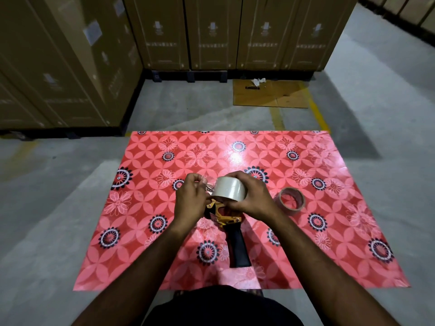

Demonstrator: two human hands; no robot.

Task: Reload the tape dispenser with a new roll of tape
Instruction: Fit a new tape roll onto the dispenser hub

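Two hands: both raised over the middle of the red flowered mat [317,231], meeting at the new tape roll [230,188].
Right hand [253,198]: fingers curled round the roll, holding it clear of the mat, just above the dispenser's head.
Left hand [190,198]: fingertips pinched together at the roll's left side on a clear, crinkled bit of film (the loose tape end, as far as it can be made out).
Tape dispenser [231,228]: lying on the mat under the hands, orange frame away from the person, black handle pointing toward the mat's near edge.
Empty core [292,200]: a brown cardboard ring on the mat, right of the hands, toward the right edge.
Beyond the mat: cardboard boxes [211,31] stacked along the far side of the concrete floor [47,208].
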